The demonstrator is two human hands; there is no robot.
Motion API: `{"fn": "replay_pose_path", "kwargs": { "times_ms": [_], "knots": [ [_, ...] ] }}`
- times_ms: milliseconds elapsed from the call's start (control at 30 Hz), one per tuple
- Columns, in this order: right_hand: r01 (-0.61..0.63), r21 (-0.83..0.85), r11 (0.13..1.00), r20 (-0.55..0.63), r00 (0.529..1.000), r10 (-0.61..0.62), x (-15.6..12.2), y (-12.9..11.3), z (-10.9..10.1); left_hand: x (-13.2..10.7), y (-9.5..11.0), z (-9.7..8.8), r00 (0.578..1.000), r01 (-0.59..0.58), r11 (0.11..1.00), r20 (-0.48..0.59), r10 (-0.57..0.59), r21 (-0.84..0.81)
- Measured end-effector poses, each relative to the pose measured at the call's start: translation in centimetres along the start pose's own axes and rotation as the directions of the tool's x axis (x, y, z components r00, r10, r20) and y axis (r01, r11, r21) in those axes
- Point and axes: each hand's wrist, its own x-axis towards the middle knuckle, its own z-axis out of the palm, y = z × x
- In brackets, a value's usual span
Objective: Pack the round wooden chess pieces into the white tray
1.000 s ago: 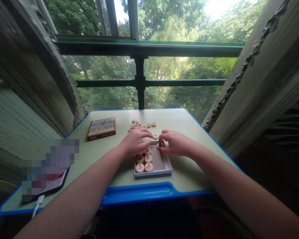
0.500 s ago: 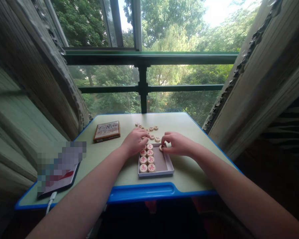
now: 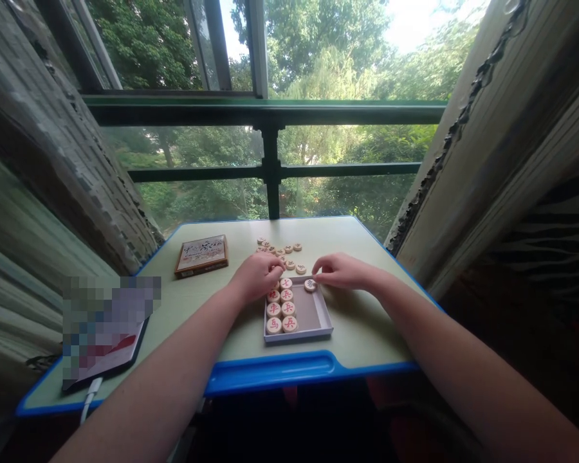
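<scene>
Because the dark-lettered xiangqi disc point(image 3: 310, 285) lies flat inside the white box tray point(image 3: 309, 318), at one o'clock from its middle, its round edge is mostly exposed. It looks wooden, so it should be light, stiff and hard to break, perhaps slightly slick; opposite points on the edge would give the surest hold. The right hand point(image 3: 340, 271) has its bent fingers just beside it at two o'clock; whether they are parted or touching it cannot be told. The left hand point(image 3: 257, 276), fingers curled, covers the tray's eleven-o'clock corner; any grip there is hidden. Red-lettered discs point(image 3: 290, 324) fill the nine-o'clock side, limiting room. Beyond, loose discs point(image 3: 300, 269) lie on the worktop point(image 3: 357, 328) towards eleven and twelve, a Chinese chess carton point(image 3: 201, 253) at ten, and a cabled device point(image 3: 125, 352) between eight and nine.
</scene>
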Motion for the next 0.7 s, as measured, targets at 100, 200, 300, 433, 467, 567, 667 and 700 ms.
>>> {"fn": "replay_pose_path", "kwargs": {
  "times_ms": [100, 200, 300, 433, 467, 567, 667, 700],
  "knots": [
    [-0.070, 0.167, 0.984, 0.049, 0.997, 0.062, 0.1, -0.4, 0.4, 0.3, -1.2, 0.0, 0.988, 0.126, 0.992, -0.096, -0.123, 0.030],
    [-0.187, 0.342, 0.921, 0.115, 0.981, 0.157, 0.2, -0.8, 0.9, 0.5, -2.8, -0.2, 0.933, 0.288, 0.957, -0.219, -0.286, -0.023],
    [-0.243, 0.430, 0.870, 0.108, 0.970, 0.217, 0.4, -0.9, 1.3, 0.5, -4.3, -0.5, 0.925, 0.328, 0.936, -0.156, -0.345, -0.125],
    [-0.256, 0.486, 0.836, 0.095, 0.966, 0.241, 0.6, -0.8, 1.8, 0.5, -5.3, -0.5, 0.930, 0.340, 0.936, -0.114, -0.349, -0.090],
    [-0.257, 0.493, 0.831, 0.092, 0.966, 0.243, 0.7, -0.8, 1.8, 0.5, -5.4, -0.5, 0.935, 0.328, 0.942, -0.120, -0.334, -0.069],
    [-0.248, 0.516, 0.820, 0.092, 0.968, 0.235, 0.9, -0.9, 2.1, 0.7, -5.6, 0.0, 0.958, 0.258, 0.966, -0.133, -0.254, 0.018],
    [-0.244, 0.539, 0.806, 0.095, 0.969, 0.230, 1.1, -1.0, 2.4, 0.8, -5.9, 0.5, 0.979, 0.182, 0.981, -0.102, -0.175, 0.065],
    [-0.245, 0.543, 0.803, 0.095, 0.968, 0.231, 1.1, -1.0, 2.5, 0.8, -6.0, 0.7, 0.983, 0.166, 0.983, -0.090, -0.160, 0.073]
  ]
}}
